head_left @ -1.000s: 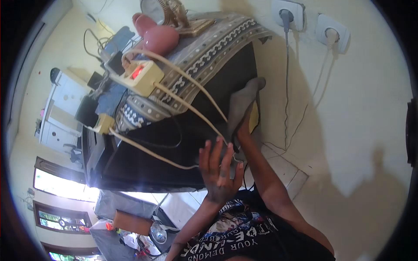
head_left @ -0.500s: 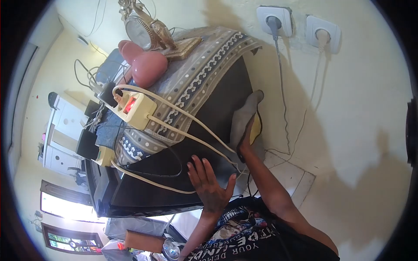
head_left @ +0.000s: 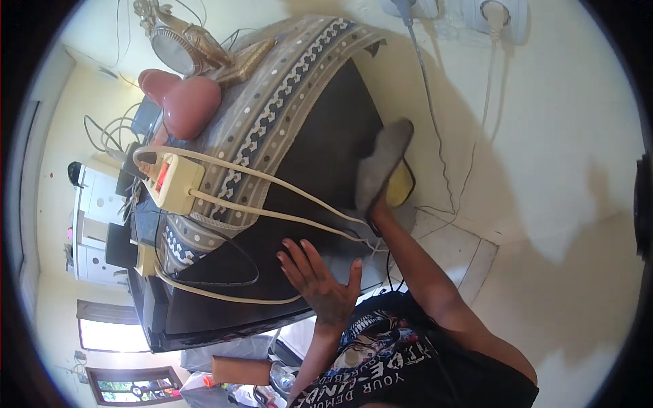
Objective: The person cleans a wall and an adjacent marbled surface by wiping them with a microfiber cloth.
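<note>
My left hand [head_left: 318, 285] lies flat near the lower black side of a boxy cabinet [head_left: 306, 163], fingers straight and thumb apart, holding nothing. Whether its palm touches the side cannot be told. My right hand is hidden inside a grey cleaning mitt [head_left: 381, 166] with a yellow underside and dark edging. The mitt is against or close to the cabinet's side by the wall and is smeared by motion. A patterned cloth [head_left: 272, 109] covers the cabinet's top and hangs over its edge. Cream cables run down from a power strip [head_left: 178, 185] between my hands.
On the cloth stand a pink heart-shaped object [head_left: 183, 105] and an ornate gold clock-like ornament [head_left: 183, 47]. A second power strip [head_left: 145, 260] sits at the cabinet's edge. Two plugged wall sockets [head_left: 500, 17] send cords down to the tiled floor [head_left: 442, 245].
The view has shifted, so the cabinet and ornaments appear further left. My right hand's mitt has moved slightly along the cabinet's side. My left hand keeps its flat pose.
</note>
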Tool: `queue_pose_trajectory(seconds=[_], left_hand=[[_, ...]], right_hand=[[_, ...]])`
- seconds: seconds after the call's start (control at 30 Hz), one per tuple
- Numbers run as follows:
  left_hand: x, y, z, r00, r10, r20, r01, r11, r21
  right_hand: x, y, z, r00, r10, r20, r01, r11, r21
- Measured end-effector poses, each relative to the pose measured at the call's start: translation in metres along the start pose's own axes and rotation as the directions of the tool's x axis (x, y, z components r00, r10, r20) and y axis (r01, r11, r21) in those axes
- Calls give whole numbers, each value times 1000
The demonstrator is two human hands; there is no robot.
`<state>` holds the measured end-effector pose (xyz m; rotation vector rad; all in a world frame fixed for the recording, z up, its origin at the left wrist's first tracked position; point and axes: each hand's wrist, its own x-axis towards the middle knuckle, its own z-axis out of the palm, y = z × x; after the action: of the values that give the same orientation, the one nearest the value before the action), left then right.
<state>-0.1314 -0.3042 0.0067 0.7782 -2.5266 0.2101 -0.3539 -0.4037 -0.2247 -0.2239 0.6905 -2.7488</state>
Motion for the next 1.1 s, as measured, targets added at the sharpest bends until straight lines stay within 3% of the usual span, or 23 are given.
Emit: queue_pose_trajectory(seconds=[0.03, 0.07, 0.23, 0.37, 0.57, 0.7, 0.8, 0.9, 1.03, 1.07, 1.1], left_hand=[[0, 0, 0, 1000, -1, -2, 1, 1000, 8], [-1, 1, -1, 1000, 0, 3, 0, 1000, 13], [2, 5, 0, 1000, 16, -23, -16, 1000, 21], [2, 4, 0, 999, -14, -36, 14, 1000, -2], [3, 5, -2, 999, -11, -33, 7, 994, -113], [0, 1, 2, 998, -8, -60, 1, 993, -116], [-2, -1, 3, 999, -26, -46, 19, 989, -147], [-3, -2, 2, 998, -10, -69, -1, 987, -161], [-4, 2, -2, 999, -16, -46, 8, 984, -179], [-4, 3, -2, 999, 36, -33, -43, 972, -233], [-4, 3, -3, 995, 94, -26, -97, 953, -287]], right_hand=[[-8, 2, -7, 984, 122, -131, -69, 931, 357], [-11, 6, -10, 983, 127, -134, -70, 930, 361], [-25, -35, -4, 975, -135, -176, 146, 988, 49], [-16, -57, 34, 949, -299, -95, 276, 939, -205], [32, -73, 91, 921, -362, 142, 375, 731, -570], [31, -65, 102, 853, -405, 330, 519, 589, -619], [35, -45, 41, 959, -249, 137, 284, 810, -512], [18, -27, -31, 999, -21, -40, 6, 939, -344], [13, -4, -121, 911, 356, -207, -374, 926, -56], [7, -14, -126, 909, 370, -193, -388, 920, -61], [3, -26, -130, 983, 174, 65, -81, 714, -695]])
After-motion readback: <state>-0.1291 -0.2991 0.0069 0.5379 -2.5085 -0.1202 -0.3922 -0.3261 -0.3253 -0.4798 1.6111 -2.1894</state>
